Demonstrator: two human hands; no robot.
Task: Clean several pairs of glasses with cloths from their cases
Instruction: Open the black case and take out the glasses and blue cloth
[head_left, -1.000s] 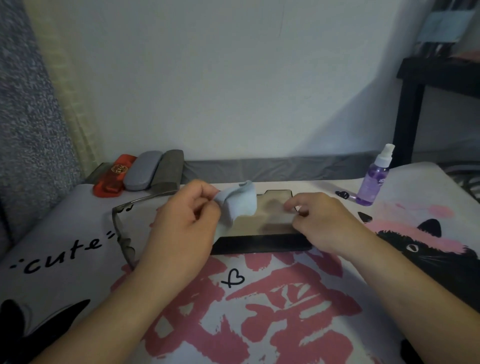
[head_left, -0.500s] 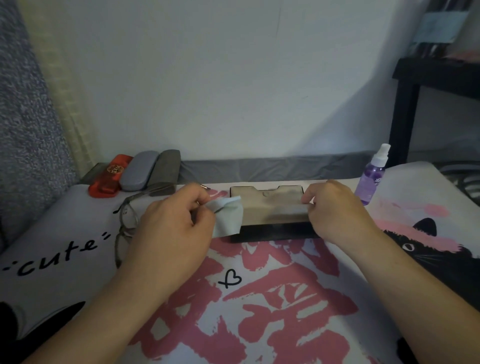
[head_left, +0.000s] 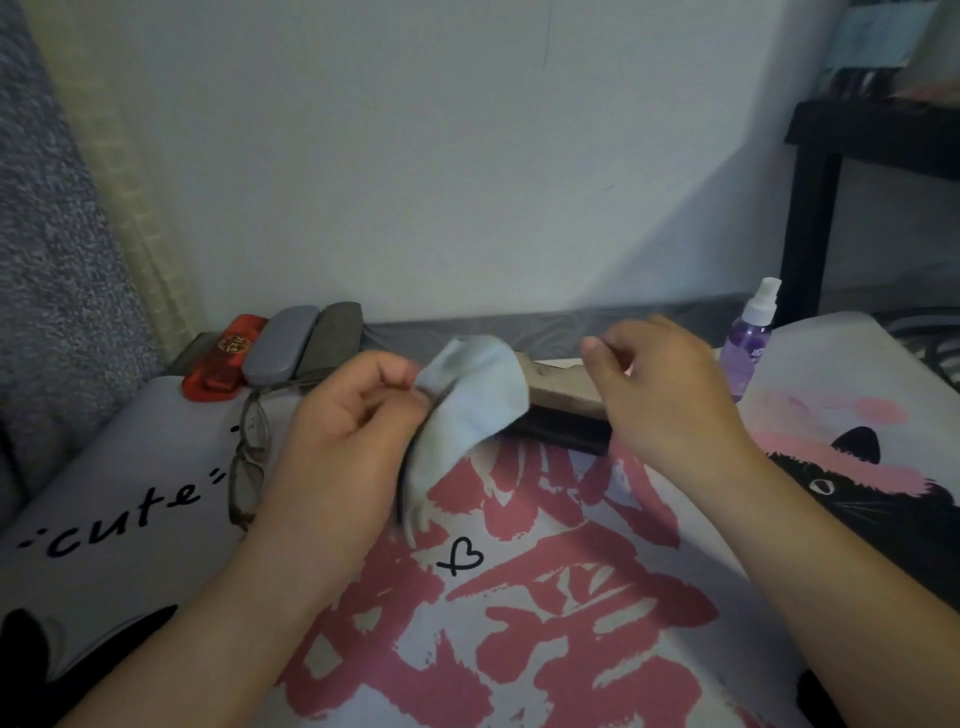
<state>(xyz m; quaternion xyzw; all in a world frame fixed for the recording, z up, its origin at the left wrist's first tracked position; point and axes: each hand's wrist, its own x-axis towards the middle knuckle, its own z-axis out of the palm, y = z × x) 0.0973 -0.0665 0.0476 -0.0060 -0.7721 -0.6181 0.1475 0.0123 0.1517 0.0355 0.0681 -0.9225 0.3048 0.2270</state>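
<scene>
My left hand grips a light blue cloth together with a pair of thin dark-framed glasses. The frame sticks out to the left of the hand above the printed bedding. The cloth drapes over the part of the glasses by my fingers and hides it. My right hand hovers with curled fingers and holds nothing. It is just above the open black case with a tan lining, which lies behind both hands.
Three closed cases lie at the back left: red, grey-blue and dark grey. A purple spray bottle stands at the right. A black table is beyond it, and a wall runs close behind.
My right hand has let go of the case's lining and lifted off it. My left hand has raised the cloth and glasses and turned them, so the cloth spreads wider.
</scene>
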